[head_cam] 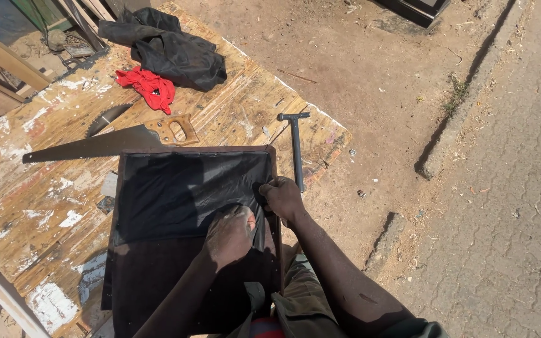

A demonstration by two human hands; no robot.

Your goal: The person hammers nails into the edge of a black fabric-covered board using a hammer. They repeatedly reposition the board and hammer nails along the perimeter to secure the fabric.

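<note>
A dark brown wooden panel [158, 275] lies on a worn plywood workbench [39, 206], covered in its upper part by a black plastic sheet [183, 188]. My left hand [230, 235] presses down on the sheet's lower right part, fingers bunched on the plastic. At the panel's right edge, my right hand [282, 197] pinches the sheet. A metal hammer [296, 147] lies on the bench just beyond my right hand.
A handsaw [111, 141] with a wooden handle lies above the panel, a circular saw blade [104, 119] behind it. A red cloth [148, 87] and a black garment [170, 50] sit at the bench's far end. Dirt ground and paving lie to the right.
</note>
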